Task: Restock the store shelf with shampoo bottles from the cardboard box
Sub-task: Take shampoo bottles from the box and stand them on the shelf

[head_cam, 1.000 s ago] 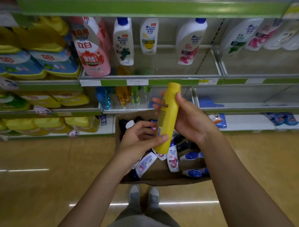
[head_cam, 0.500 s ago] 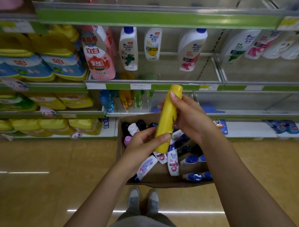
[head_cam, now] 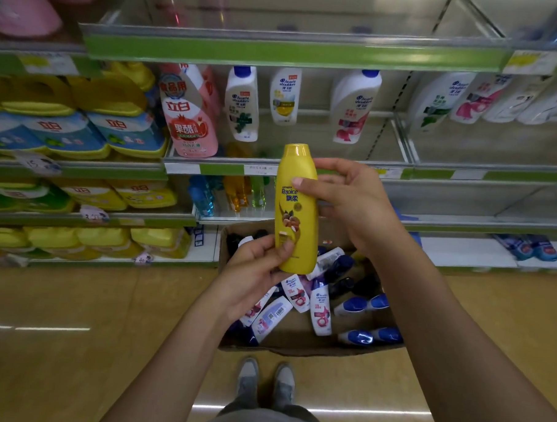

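I hold a yellow shampoo bottle [head_cam: 297, 211] upright in front of the shelves, its front label facing me. My left hand [head_cam: 256, 270] grips its base, thumb across the lower label. My right hand [head_cam: 351, 201] holds its upper part, thumb on the front. Below them a cardboard box [head_cam: 296, 347] sits on the floor with several white and dark shampoo bottles [head_cam: 320, 308] lying in it. The shelf [head_cam: 304, 170] behind the bottle carries three white shampoo bottles [head_cam: 242, 104] spaced apart.
Pink detergent bottles [head_cam: 192, 117] stand at the shelf's left end. Yellow and blue refill packs [head_cam: 67, 131] fill the shelves to the left. More white bottles [head_cam: 441, 100] lean in the right bay. My shoes [head_cam: 265, 382] stand right behind the box on the tan floor.
The yellow bottle has been turned in my hands from side-on to label-forward and brought upright. My view has tilted up a little, showing more of the upper shelf.
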`<state>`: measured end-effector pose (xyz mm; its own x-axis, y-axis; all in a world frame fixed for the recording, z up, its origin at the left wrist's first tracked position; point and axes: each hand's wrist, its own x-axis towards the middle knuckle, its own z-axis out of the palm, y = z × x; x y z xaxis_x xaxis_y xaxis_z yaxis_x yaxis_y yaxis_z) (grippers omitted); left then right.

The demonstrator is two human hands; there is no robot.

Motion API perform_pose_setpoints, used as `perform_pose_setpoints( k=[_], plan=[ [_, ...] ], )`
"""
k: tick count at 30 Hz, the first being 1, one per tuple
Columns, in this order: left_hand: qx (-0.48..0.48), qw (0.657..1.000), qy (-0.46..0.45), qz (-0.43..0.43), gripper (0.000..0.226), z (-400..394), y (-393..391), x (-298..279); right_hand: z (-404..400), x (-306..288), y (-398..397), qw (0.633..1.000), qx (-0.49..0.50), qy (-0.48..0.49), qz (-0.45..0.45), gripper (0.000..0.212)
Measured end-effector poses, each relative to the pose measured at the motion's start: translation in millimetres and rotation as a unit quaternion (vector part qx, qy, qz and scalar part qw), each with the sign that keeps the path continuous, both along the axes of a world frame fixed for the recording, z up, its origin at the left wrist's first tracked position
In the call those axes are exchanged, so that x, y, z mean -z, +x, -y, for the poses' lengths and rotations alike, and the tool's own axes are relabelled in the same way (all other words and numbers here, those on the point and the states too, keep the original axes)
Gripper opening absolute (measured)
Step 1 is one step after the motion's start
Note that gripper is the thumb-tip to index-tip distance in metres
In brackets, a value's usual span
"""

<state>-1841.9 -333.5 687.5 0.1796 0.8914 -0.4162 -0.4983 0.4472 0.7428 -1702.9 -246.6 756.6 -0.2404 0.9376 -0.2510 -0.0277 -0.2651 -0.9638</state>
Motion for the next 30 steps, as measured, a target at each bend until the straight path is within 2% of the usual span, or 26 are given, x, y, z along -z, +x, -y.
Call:
perform_pose_setpoints(
  k=[3,8,12,15,19,25,30],
  plan=[
    [0.004,0.999,0.005,0.038,0.031,-1,-2,-2,0,-6,-1,0.999,-0.005,0.019,0.028,0.043],
    [0.05,0.996,0.034,0.061,0.048,-4,-6,-2,-3,-17,0,0.996,-0.051,0.038,0.058,0.027],
    [0.051,0.996,0.045,0.06,0.036,-7,-2,-11,-7,-23,3,0.995,-0.058,0.054,0.064,0.018],
    [0.019,0.999,0.041,0.028,0.028,-11,3,-18,-13,-26,7,0.995,-0.062,0.056,0.059,0.02],
    [-0.019,0.997,0.068,-0.041,0.043,-17,3,-24,-21,-28,7,0.996,-0.069,0.048,0.029,0.033],
    [-0.06,0.982,0.101,-0.148,0.043,-31,-5,-35,-35,-36,-2,0.993,-0.089,0.08,-0.001,0.031],
    [-0.052,0.97,0.124,-0.201,0.028,-57,-29,-63,-49,-56,-23,0.991,-0.066,0.114,-0.037,0.031]
  ],
)
